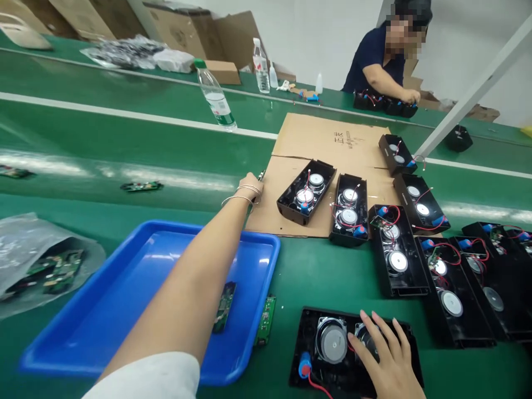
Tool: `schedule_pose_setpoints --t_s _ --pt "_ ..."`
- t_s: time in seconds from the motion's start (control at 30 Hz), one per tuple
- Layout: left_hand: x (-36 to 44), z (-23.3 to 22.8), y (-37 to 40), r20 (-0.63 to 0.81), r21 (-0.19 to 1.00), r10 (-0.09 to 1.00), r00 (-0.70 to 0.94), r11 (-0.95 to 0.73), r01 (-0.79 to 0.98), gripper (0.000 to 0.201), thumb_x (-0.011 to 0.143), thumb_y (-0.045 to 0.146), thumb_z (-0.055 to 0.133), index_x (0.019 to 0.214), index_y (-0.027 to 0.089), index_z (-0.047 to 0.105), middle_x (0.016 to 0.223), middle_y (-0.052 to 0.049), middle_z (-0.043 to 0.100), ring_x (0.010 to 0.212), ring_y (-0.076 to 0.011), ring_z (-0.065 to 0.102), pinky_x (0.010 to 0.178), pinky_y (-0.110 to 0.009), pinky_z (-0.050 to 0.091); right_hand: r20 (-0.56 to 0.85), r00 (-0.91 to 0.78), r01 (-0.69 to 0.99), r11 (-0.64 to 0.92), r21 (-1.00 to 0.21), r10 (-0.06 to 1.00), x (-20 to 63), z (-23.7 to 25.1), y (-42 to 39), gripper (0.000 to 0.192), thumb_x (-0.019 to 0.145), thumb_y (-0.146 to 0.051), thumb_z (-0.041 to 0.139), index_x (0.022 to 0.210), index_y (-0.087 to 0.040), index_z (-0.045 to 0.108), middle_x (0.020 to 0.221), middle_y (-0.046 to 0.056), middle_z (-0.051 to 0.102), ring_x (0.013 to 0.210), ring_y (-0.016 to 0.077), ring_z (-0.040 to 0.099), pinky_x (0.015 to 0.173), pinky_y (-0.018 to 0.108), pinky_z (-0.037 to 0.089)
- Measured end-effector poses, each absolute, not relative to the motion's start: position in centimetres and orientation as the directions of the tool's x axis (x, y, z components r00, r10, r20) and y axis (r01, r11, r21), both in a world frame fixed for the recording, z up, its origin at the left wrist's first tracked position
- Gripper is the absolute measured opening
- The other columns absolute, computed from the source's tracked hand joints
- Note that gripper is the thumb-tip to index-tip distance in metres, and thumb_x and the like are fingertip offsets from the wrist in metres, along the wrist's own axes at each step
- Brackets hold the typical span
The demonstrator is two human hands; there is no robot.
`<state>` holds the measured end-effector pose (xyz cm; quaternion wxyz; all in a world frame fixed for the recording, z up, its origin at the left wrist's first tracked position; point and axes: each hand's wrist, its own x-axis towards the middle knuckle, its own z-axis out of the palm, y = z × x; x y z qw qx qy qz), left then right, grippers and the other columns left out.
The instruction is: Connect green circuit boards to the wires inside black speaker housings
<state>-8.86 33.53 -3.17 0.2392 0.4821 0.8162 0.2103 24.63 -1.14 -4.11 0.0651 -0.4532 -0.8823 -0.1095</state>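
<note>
Your right hand [388,360] lies flat, fingers spread, on the nearest speaker housing [332,354], right over its round drivers. Keep that pressure steady so it doesn't slide. A circuit board [266,320] lies just beside the blue tray [137,266]. Further out, your left hand [250,190] is closed around a small tool [261,176] at the cardboard sheet's [324,138] edge; grip it firmly before lifting.

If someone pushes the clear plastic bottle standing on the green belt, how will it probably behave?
The bottle stands upright, tall on a narrow base, so a push near its green cap would probably tip it. It looks partly filled, which likely makes it somewhat steadier low down. Once on its side, its round body would probably roll on the smooth belt.
</note>
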Motion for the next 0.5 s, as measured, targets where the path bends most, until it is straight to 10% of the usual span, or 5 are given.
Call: schedule_pose_setpoints --t_s 0.3,0.5 --pt "-13.5 0.6 19.3 -0.141 0.671 0.871 -0.47 0.433 0.602 0.027 0.085 0.018 0.053 0.112 0.017 0.05 0.077 0.001 0.064 0.063 -0.0146 0.066 0.057 -0.025 0.053 0.223 -0.603 0.792 0.609 0.046 0.766 25.2 -4.3 -1.1 0.056 0.068 -0.031 0.064 0.123 -0.026 0.052 0.137 0.014 0.043 0.12 0.039 0.042 0.1 0.057 0.023" --pt "-15.0 0.0 6.4 -0.076 0.648 0.814 -0.577 0.48 0.591 0.027 0.066 0.035 0.068 0.083 0.024 0.051 0.068 -0.001 0.062 0.065 -0.0268 0.066 0.067 -0.038 0.052 0.276 -0.623 0.763 0.646 0.009 0.732 25.0 -4.1 -1.0 0.051 0.077 -0.038 0.057 0.124 -0.021 0.05 0.139 0.018 0.039 0.123 0.0399 0.037 0.1 0.062 0.02"
